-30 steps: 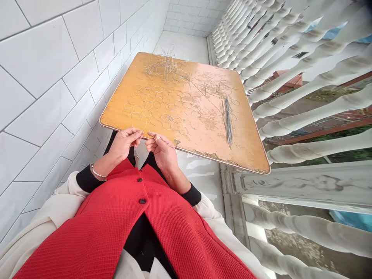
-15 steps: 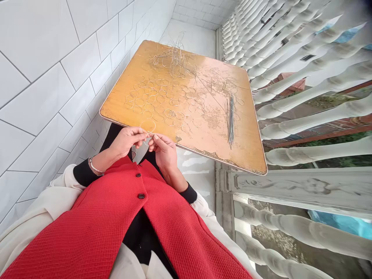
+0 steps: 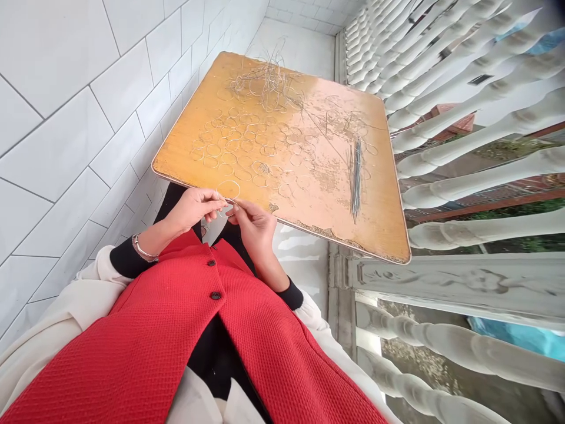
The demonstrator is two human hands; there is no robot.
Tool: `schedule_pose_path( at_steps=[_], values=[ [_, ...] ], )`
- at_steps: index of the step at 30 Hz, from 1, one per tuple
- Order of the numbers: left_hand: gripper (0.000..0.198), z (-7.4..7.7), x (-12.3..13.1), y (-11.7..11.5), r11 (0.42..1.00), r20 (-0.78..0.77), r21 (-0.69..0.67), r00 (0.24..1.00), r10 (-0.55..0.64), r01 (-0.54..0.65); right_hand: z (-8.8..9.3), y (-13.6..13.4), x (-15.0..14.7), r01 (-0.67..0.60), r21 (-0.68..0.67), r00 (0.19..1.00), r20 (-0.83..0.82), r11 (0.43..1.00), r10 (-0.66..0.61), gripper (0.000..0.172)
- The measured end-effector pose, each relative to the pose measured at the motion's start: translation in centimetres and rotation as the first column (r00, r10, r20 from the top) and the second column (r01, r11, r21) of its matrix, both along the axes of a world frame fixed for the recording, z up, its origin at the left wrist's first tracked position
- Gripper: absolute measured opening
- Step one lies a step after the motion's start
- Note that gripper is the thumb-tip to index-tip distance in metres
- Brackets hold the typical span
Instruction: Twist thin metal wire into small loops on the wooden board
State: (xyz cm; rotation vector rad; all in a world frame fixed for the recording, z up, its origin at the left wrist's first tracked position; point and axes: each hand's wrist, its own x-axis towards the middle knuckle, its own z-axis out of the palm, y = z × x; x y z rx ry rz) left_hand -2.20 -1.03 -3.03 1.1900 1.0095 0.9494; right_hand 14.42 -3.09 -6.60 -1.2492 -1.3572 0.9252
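Between my hands, just over the near edge of the table, is a thin wire bent into a loop. My left hand is closed, its thumb and fingertips pinching the wire from the left. From the right, my right hand pinches the same wire, fingers curled. The fingertips of both hands almost meet, and the exact grip points are too small to make out. Beyond them, several thin wire rings lie spread over the yellow part of the tabletop.
A tangled heap of wire sits at the table's far side. On the right lies a bundle of straight wires. A white tiled wall runs along the left, and a white balustrade borders the right.
My right hand has shifted slightly right and its fingers have turned a little on the wire. My left hand keeps its pinch. The view has tilted slightly.
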Motion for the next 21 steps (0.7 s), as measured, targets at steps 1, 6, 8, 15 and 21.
schedule_pose_path(
  at_steps=[1, 6, 8, 15, 21],
  values=[
    [0.012, 0.1, 0.0, 0.0, 1.0, -0.014, -0.007, 1.0, -0.001, 0.001, -0.1, 0.0, 0.1, 0.013, 0.062, 0.995, 0.098, 0.998, -0.019, 0.023],
    [0.012, -0.4, 0.2, 0.1, 0.999, -0.06, -0.005, 0.997, 0.048, -0.048, -0.3, -0.2, 0.3, -0.04, 0.258, 0.909, 0.411, 0.965, -0.072, 0.028],
    [0.01, -0.8, 0.4, 0.0, 0.996, -0.077, 0.024, 0.994, 0.084, -0.082, -0.5, -0.2, 0.2, -0.049, 0.272, 0.896, 0.437, 0.961, -0.078, 0.029],
    [0.013, -1.9, 0.6, 0.3, 0.951, -0.192, 0.264, 0.957, 0.215, -0.161, -1.1, -0.2, -0.5, -0.049, 0.164, 0.945, 0.326, 0.985, -0.008, 0.03],
    [0.012, -1.5, 0.3, 0.7, 0.981, -0.11, 0.15, 0.984, 0.14, -0.123, -0.6, -0.2, -0.7, -0.002, 0.05, 0.978, 0.207, 0.999, -0.009, 0.03]
  ],
)
